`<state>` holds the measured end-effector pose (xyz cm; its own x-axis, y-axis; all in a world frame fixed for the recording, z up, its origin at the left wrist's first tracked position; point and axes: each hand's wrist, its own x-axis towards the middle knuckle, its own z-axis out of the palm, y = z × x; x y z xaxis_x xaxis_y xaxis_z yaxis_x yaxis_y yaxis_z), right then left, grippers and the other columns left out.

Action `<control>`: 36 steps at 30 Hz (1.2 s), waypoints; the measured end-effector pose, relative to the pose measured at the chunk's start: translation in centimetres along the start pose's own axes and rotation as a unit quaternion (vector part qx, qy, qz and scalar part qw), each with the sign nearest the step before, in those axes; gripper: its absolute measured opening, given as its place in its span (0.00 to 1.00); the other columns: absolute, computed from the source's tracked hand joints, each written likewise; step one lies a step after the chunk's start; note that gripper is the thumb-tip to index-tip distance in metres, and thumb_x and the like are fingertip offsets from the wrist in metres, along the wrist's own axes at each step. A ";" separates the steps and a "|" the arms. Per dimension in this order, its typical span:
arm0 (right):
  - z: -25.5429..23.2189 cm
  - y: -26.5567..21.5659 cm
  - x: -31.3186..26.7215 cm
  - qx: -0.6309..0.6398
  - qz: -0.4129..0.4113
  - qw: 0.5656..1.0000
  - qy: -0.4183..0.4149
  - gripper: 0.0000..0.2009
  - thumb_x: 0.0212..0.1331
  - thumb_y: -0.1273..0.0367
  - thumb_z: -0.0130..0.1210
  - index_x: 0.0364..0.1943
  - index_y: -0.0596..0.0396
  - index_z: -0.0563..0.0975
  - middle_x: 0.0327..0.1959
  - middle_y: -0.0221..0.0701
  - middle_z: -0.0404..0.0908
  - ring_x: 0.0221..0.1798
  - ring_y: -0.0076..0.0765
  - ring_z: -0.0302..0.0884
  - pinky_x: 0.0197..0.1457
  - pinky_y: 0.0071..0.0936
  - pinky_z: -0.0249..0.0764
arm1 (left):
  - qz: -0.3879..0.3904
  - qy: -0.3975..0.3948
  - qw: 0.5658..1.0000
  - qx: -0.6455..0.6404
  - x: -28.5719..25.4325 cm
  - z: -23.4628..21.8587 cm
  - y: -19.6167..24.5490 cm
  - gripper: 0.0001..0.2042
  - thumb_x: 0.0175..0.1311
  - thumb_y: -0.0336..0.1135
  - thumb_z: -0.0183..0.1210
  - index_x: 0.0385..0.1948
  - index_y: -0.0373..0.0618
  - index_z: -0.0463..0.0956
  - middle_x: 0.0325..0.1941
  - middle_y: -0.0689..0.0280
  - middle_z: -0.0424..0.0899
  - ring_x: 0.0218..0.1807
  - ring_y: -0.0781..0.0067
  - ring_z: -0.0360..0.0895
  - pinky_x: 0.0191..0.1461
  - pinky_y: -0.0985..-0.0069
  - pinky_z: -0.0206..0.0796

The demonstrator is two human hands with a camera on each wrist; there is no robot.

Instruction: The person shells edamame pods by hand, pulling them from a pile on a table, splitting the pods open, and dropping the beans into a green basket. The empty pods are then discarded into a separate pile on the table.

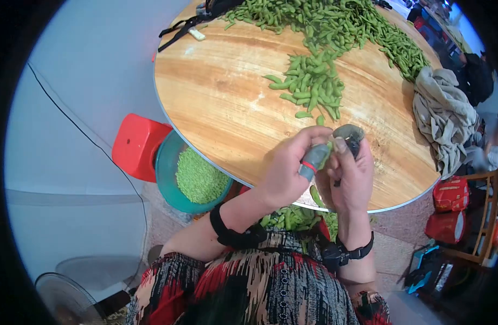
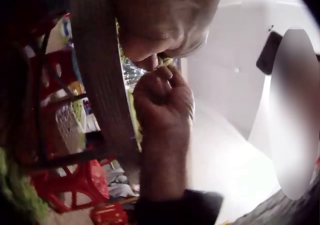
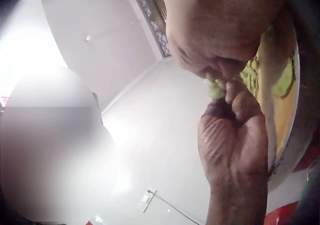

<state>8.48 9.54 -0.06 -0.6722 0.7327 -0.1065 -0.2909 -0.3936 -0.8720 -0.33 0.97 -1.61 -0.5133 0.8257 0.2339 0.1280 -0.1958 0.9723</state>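
Both hands meet over the near edge of the round wooden table (image 1: 216, 108), fingertips together. My left hand (image 1: 287, 168) pinches a green soybean pod (image 3: 216, 88); its thumb wears a grey cover with a red band (image 1: 309, 166). On the other side of the pod, my right hand (image 1: 354, 176) pinches too, with dark covers (image 1: 348, 131) on its fingers. Fingers hide much of the pod. A loose pod (image 1: 316, 196) lies just below the hands at the table edge. Beyond them is a small pile of pods (image 1: 314, 81).
A large heap of pods (image 1: 335, 24) spreads along the far side. A teal basin (image 1: 165, 176) of shelled beans (image 1: 200, 176) stands below the table's left edge, beside a red stool (image 1: 136, 146). A crumpled grey cloth (image 1: 441, 114) lies at the right edge. More pods (image 1: 289, 218) sit near the lap.
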 end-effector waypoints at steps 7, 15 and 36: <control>-0.1 -0.3 -0.8 -0.174 -0.161 0.971 -0.042 0.10 0.58 0.76 0.51 0.43 0.59 0.68 0.35 0.27 0.74 0.36 0.17 0.70 0.41 0.16 0.68 | -0.241 0.028 0.881 -0.405 0.5 -0.5 1.1 0.15 0.61 0.27 0.46 0.51 0.39 0.65 0.31 0.68 0.70 0.27 0.85 0.65 0.24 0.90 0.53; -1.4 -1.2 -0.7 -0.078 -0.094 0.991 -0.049 0.12 0.57 0.77 0.51 0.45 0.59 0.68 0.33 0.27 0.74 0.35 0.16 0.70 0.39 0.15 0.67 | -0.273 -0.064 0.862 -0.422 0.5 -1.4 0.6 0.09 0.63 0.32 0.49 0.43 0.42 0.67 0.30 0.68 0.71 0.26 0.84 0.67 0.21 0.93 0.50; -1.9 -1.1 -1.0 -0.078 -0.036 0.995 -0.054 0.13 0.54 0.77 0.52 0.44 0.58 0.69 0.28 0.21 0.69 0.29 0.14 0.65 0.34 0.13 0.63 | -0.233 0.024 0.929 -0.285 0.7 -2.7 0.9 0.08 0.58 0.25 0.48 0.38 0.36 0.72 0.24 0.70 0.70 0.22 0.88 0.64 0.20 0.91 0.47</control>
<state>10.75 10.26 0.11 -0.7249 0.6889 0.0025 -0.2364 -0.2454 -0.9402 -2.93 -0.04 -0.56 -0.4395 0.8690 -0.2272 -0.5809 -0.0821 0.8098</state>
